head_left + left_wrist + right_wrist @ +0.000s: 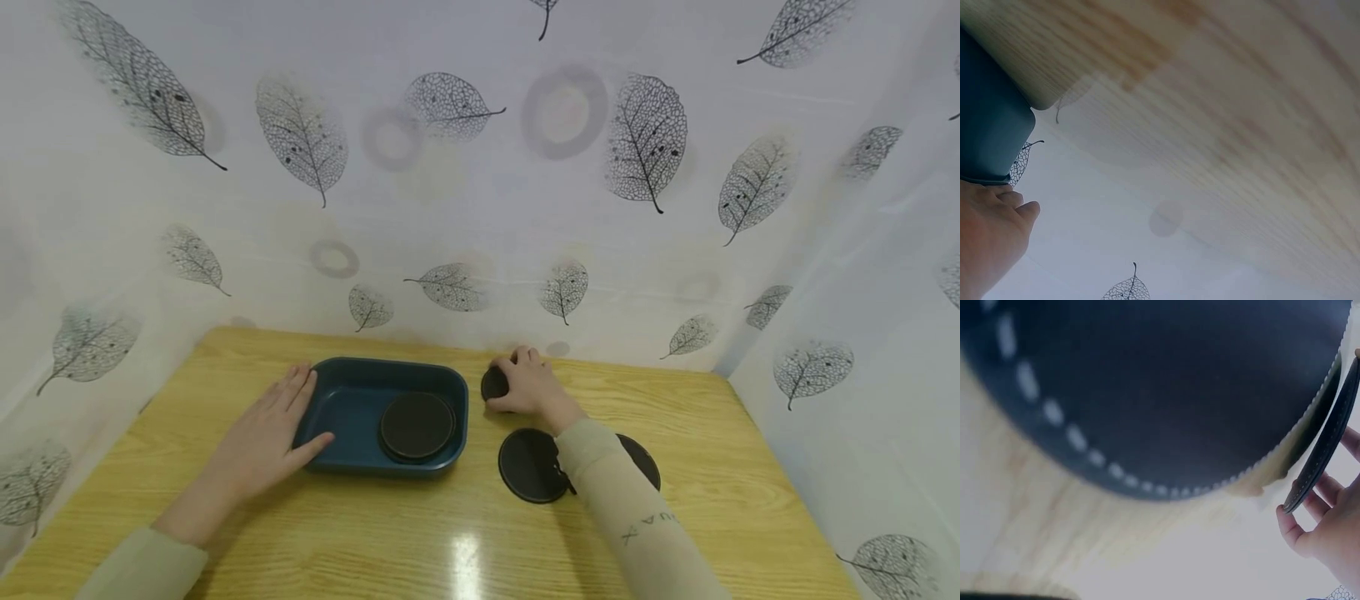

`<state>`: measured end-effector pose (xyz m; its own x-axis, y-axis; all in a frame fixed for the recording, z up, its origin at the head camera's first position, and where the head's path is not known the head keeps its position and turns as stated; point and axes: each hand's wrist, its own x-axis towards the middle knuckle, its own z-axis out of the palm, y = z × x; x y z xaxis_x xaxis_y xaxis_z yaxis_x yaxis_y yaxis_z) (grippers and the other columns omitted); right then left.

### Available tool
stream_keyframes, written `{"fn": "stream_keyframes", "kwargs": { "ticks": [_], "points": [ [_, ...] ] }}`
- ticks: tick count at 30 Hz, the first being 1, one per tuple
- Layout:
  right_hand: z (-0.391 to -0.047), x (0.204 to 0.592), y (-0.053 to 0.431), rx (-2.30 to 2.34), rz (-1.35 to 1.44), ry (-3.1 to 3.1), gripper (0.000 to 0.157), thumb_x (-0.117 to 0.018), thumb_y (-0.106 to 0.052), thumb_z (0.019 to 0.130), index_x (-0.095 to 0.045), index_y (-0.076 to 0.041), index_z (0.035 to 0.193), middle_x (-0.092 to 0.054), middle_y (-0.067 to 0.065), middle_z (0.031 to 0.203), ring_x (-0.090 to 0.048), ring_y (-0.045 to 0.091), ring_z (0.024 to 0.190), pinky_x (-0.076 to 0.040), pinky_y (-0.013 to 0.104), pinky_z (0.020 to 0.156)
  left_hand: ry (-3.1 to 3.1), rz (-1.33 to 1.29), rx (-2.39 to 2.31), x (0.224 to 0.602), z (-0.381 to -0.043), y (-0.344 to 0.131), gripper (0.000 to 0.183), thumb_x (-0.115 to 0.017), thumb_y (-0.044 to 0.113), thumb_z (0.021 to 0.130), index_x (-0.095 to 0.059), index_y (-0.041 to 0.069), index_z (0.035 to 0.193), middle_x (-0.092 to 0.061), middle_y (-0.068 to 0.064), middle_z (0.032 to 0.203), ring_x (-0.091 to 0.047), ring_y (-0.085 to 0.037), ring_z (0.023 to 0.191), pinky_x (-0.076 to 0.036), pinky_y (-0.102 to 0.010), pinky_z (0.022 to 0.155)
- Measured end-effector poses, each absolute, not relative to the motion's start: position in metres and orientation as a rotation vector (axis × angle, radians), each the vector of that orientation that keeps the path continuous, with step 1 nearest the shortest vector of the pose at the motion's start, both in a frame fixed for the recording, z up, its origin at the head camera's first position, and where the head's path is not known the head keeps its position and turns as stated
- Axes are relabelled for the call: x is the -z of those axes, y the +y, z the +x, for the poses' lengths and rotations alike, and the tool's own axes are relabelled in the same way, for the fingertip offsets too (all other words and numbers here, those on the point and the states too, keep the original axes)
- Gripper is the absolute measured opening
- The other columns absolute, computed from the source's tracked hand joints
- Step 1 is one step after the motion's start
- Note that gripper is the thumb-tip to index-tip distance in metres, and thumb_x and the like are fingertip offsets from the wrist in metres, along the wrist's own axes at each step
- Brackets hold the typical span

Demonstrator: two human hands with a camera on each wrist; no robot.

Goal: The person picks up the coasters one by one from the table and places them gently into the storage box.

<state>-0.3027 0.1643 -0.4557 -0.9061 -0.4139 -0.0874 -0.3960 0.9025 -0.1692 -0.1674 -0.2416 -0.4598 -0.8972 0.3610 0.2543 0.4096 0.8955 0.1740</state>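
A dark blue rectangular tray (345, 421) stands on the table, with a black round coaster (417, 425) lying in its right part. My left hand (273, 433) rests at the tray's left side, fingers straight along the rim and thumb over the near left corner. Right of the tray, my right hand (528, 383) grips another black round coaster (493, 385) by its edges. In the right wrist view this held coaster (1325, 440) is tilted on edge between fingers and thumb, and pale stitching runs round its border.
Two more black discs, a near one (528, 467) and one partly behind the right sleeve (641, 458), lie on the wooden table (390, 533). A white curtain (480, 208) with leaf prints hangs behind the table and along its sides.
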Motion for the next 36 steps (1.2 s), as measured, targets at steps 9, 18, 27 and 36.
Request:
{"fn": "stream_keyframes", "kwargs": {
  "ticks": [9,18,27,36],
  "points": [
    [-0.303,0.448,0.168,0.219,-0.635,2.961,0.076,-0.076,-0.053,0.084,-0.057,-0.018,0.149,-0.049,0.022,0.134,-0.047,0.038,0.122,-0.047,0.061,0.1,-2.873,-0.574,0.337,0.458,-0.166,-0.241,0.096,-0.062,0.054,0.102,-0.027,-0.012,0.163,-0.022,-0.031,0.173,-0.021,-0.044,0.163,0.008,-0.03,0.136],
    [-0.303,0.432,0.163,0.182,-0.739,3.02,0.072,-0.073,-0.053,0.088,-0.055,-0.023,0.151,-0.049,0.018,0.137,-0.045,0.035,0.123,-0.044,0.052,0.089,-2.907,-0.564,0.356,0.454,-0.167,-0.241,0.098,-0.063,0.054,0.102,-0.025,-0.012,0.163,-0.018,-0.03,0.174,-0.018,-0.045,0.164,-0.011,-0.048,0.138],
    [-0.293,0.407,0.144,0.156,-0.855,3.023,0.077,-0.074,-0.057,0.089,-0.05,-0.026,0.155,-0.046,0.016,0.143,-0.044,0.035,0.126,-0.043,0.053,0.092,-2.897,-0.568,0.348,0.454,-0.168,-0.242,0.098,-0.063,0.055,0.102,-0.026,-0.013,0.163,-0.019,-0.031,0.174,-0.021,-0.046,0.162,-0.012,-0.048,0.138],
    [-0.277,0.39,0.124,0.171,-0.961,3.01,0.078,-0.075,-0.055,0.088,-0.05,-0.026,0.155,-0.045,0.014,0.143,-0.042,0.034,0.128,-0.043,0.051,0.093,-2.877,-0.584,0.335,0.457,-0.167,-0.242,0.098,-0.063,0.054,0.102,-0.026,-0.013,0.162,-0.019,-0.031,0.173,-0.021,-0.045,0.163,0.0,-0.038,0.138]
  ]
}}
